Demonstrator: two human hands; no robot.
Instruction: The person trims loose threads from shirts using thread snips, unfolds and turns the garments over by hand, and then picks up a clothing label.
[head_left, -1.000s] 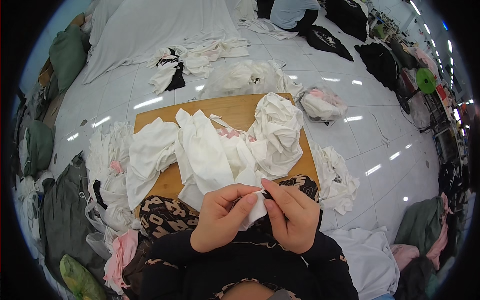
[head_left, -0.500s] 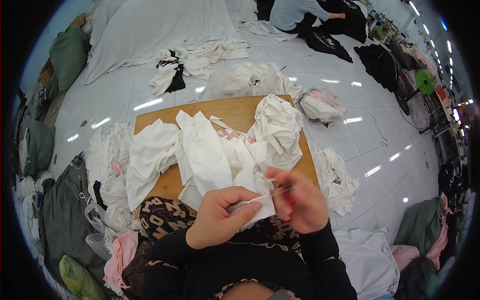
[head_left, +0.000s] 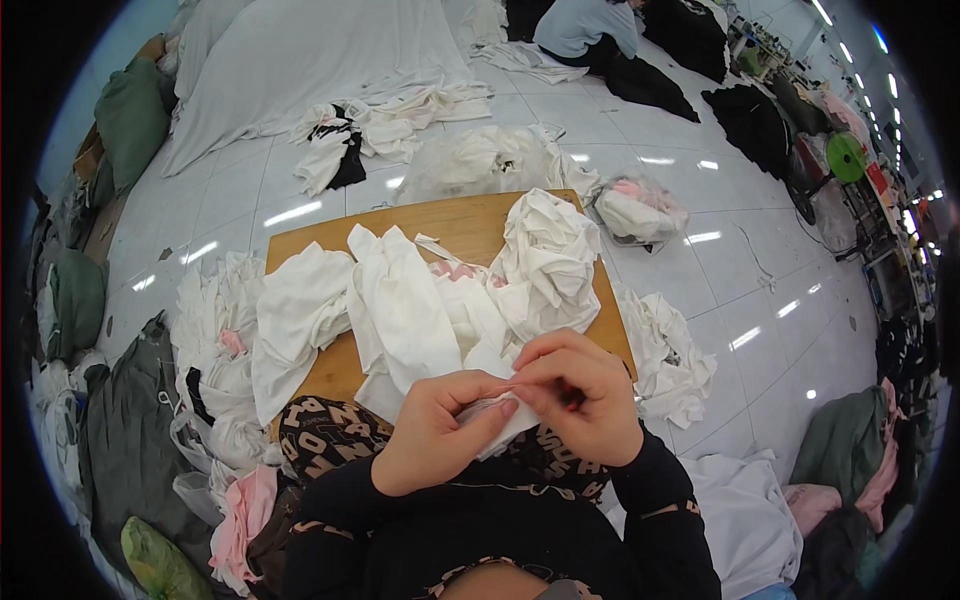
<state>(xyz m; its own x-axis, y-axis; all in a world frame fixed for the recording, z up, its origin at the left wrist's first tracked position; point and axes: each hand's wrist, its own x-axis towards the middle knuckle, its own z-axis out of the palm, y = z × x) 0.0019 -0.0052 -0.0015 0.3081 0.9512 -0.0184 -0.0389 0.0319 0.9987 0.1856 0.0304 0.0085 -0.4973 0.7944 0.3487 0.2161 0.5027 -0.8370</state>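
Note:
My left hand is closed on the folded edge of a white garment, its thumb on top, just above my lap. Thumb and fingers of my right hand pinch the same edge close to my left fingertips. A small red and dark thing shows in the right palm; the fingers hide most of it, and its kind cannot be told. Beyond the hands, white garments with some pink trim lie on a wooden board. A bunched white garment sits at the right.
White clothes pile up left and right of the board. A plastic-wrapped bundle and a clear bag of white cloth lie beyond on the tiled floor. Another person sits far off among dark fabric.
My right hand was blurred and apart from the cloth, with a thin thread stretched near it. It has come in to the left and now pinches the edge. My left hand has barely moved.

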